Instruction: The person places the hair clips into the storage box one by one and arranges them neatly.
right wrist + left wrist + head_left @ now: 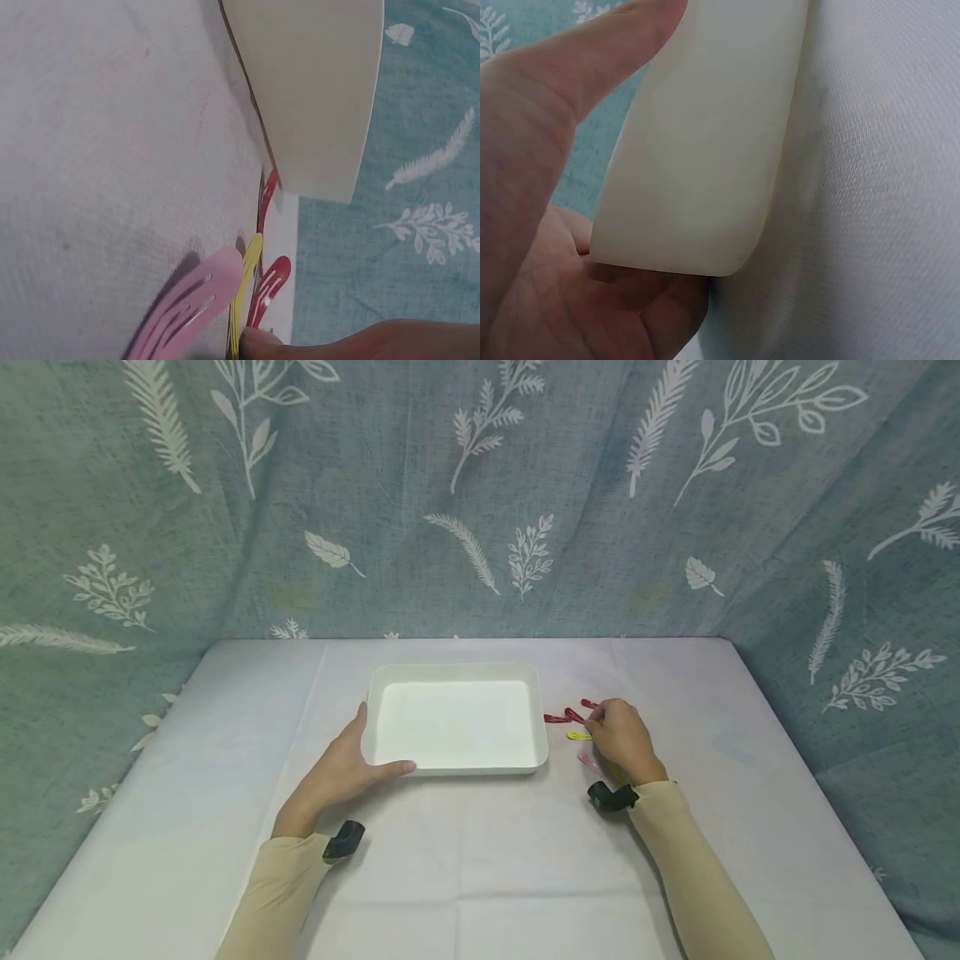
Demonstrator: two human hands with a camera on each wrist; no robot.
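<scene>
A white rectangular tray (453, 772) stands on the table with nothing in it. My left hand (341, 772) grips its near left corner, thumb along the front wall and fingers against the left side. In the left wrist view the tray wall (697, 150) lies between thumb and fingers. Right of the tray, my right hand (624, 739) pinches a red snap hair clip (270, 289) by one end. Around it lie another red clip (557, 719), a further red one (588, 703), a yellow clip (579, 736) and a pink clip (195, 300).
A white cloth (457, 860) covers the table. Blue-green curtains (390, 527) with white leaf prints hang behind it and at both sides. Each wrist wears a small black camera, such as the one at the right cuff (611, 797).
</scene>
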